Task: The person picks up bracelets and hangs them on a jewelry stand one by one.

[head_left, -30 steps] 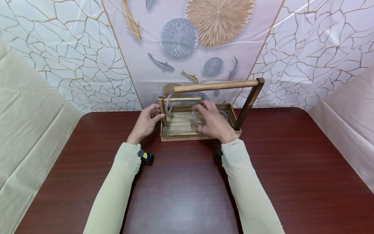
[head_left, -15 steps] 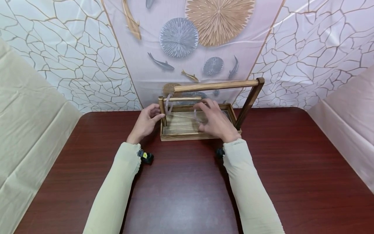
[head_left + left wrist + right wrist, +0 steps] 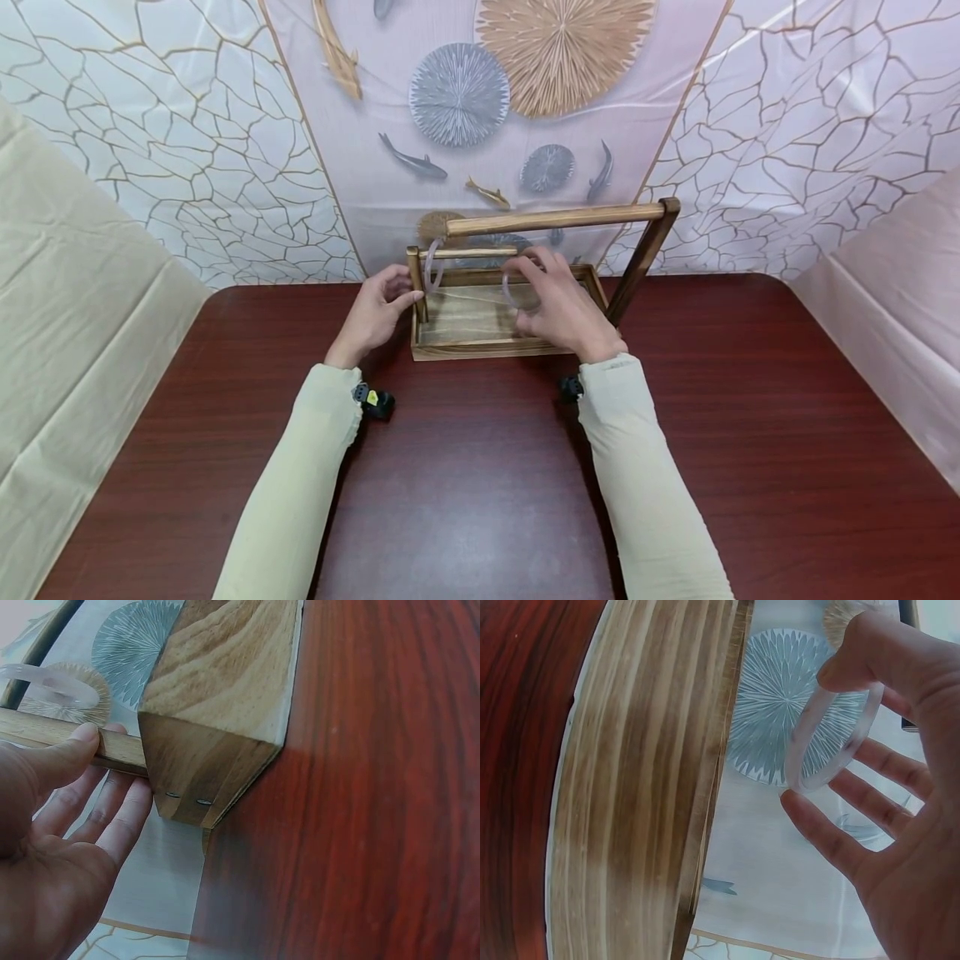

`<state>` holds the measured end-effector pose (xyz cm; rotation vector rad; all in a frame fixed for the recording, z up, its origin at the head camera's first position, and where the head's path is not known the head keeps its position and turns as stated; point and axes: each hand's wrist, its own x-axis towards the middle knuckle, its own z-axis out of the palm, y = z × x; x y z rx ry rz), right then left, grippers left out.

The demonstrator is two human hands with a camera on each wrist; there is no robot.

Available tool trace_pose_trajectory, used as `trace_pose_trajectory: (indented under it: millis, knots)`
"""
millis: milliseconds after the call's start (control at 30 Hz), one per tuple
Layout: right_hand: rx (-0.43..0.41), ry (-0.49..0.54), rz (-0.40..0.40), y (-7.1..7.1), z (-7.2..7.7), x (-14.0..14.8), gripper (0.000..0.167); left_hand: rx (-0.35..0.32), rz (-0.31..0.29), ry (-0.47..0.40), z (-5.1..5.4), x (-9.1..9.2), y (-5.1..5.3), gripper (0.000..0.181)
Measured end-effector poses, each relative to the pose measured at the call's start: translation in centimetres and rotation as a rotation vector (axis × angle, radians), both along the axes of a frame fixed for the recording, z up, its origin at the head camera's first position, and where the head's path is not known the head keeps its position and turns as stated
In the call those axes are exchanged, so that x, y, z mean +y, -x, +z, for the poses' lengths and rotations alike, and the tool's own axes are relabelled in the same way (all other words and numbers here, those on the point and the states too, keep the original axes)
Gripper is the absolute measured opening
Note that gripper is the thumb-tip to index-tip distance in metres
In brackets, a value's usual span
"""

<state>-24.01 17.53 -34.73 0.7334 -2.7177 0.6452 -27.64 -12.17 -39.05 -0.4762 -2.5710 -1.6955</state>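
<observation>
A wooden rack (image 3: 457, 348) stands on the table: a shallow tray with a short post at the left, a tall post at the right and a bar on each. My left hand (image 3: 375, 315) grips the short post (image 3: 124, 750), thumb on one side and fingers on the other. One pale translucent bangle (image 3: 431, 268) hangs round the lower bar (image 3: 472, 253) near that post. My right hand (image 3: 558, 308) holds a second pale bangle (image 3: 800, 746) over the tray, tilted, with thumb and fingers about its ring. The hand hides part of it in the head view.
The upper bar (image 3: 555, 220) reaches left from the tall post (image 3: 641, 262), above and behind the right hand. A patterned cloth (image 3: 465, 175) hangs close behind the rack. Dark red tabletop (image 3: 465, 483) lies in front and to both sides.
My right hand has shifted slightly to the right with the bangle, whose ring shows at a different tilt. My left hand stays on the short post.
</observation>
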Motion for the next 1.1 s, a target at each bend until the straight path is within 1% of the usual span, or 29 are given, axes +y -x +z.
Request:
trace_pose_trajectory:
  millis: [100, 300, 567, 800, 967, 1000, 1100]
  knots:
    - [0.004, -0.001, -0.002, 0.0, 0.1, 0.0, 0.061, -0.001, 0.001, -0.001, 0.1, 0.0, -0.1, 0.025]
    - [0.004, -0.006, -0.007, -0.1, 0.3, 0.0, 0.064, -0.016, 0.001, -0.007, 0.1, 0.0, 0.0, 0.026]
    - [0.009, 0.001, -0.013, -0.3, 0.8, 0.0, 0.064, -0.029, 0.011, 0.01, 0.0, 0.1, 0.2, 0.031]
    - [0.033, 0.003, -0.005, -0.3, 1.0, -0.2, 0.063, -0.036, 0.018, 0.024, 0.1, 0.2, 0.1, 0.031]
    - [0.03, -0.001, -0.008, -0.4, 1.0, -0.2, 0.064, -0.026, 0.007, -0.002, 0.0, 0.0, 0.1, 0.03]
    - [0.029, -0.002, -0.009, -0.4, 1.0, -0.2, 0.064, -0.025, 0.004, -0.002, 0.4, 0.1, -0.2, 0.029]
    - [0.031, -0.005, -0.011, -0.4, 1.0, -0.1, 0.064, -0.037, 0.007, 0.001, 0.4, 0.2, -0.2, 0.03]
